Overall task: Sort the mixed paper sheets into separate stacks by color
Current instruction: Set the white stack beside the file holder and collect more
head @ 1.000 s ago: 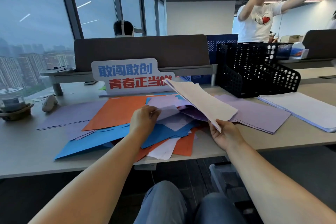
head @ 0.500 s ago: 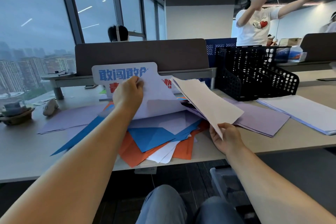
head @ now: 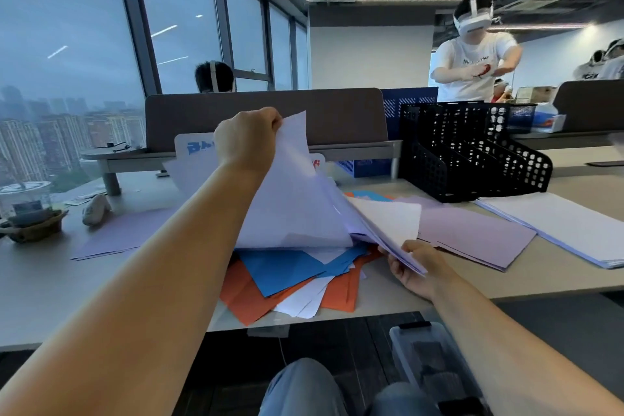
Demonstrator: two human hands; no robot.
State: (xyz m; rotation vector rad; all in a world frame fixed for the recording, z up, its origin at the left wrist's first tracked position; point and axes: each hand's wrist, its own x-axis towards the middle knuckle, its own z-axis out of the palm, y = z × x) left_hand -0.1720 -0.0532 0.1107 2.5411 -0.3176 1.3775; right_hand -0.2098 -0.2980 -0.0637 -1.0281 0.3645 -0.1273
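Hanging from our left hand (head: pixel 246 142), a pale, near-white sheet (head: pixel 290 206) is raised above the mixed pile. Its top corner is pinched between curled fingers and thumb, and its lower edge drapes toward the papers below. Our right hand (head: pixel 417 268) grips the near corner of a thin sheaf of pale sheets (head: pixel 388 223), thumb on top and fingers curled underneath. The sheaf tilts up and away from us, just beside the lifted sheet. Beneath both lies the unsorted heap at the desk's near edge: blue sheets (head: pixel 287 268) fanned over orange sheets (head: pixel 243 294), with a few white sheets (head: pixel 304 302) poking out past the edge. To the right of the heap a lilac stack (head: pixel 479 236) lies flat, and beyond it is a stack of white paper (head: pixel 557 223). Another lilac stack (head: pixel 125 233) lies to the left, partly behind our forearm. All rest on the grey desk (head: pixel 50 280). A black perforated file rack (head: pixel 472 152) stands behind the right-hand stacks, and a sign with blue characters (head: pixel 197 147) peeks from behind our left hand. A brown divider panel (head: pixel 337 115) closes the desk's far side. Past it, a person in a white T-shirt (head: pixel 472 71) stands wearing a headset.
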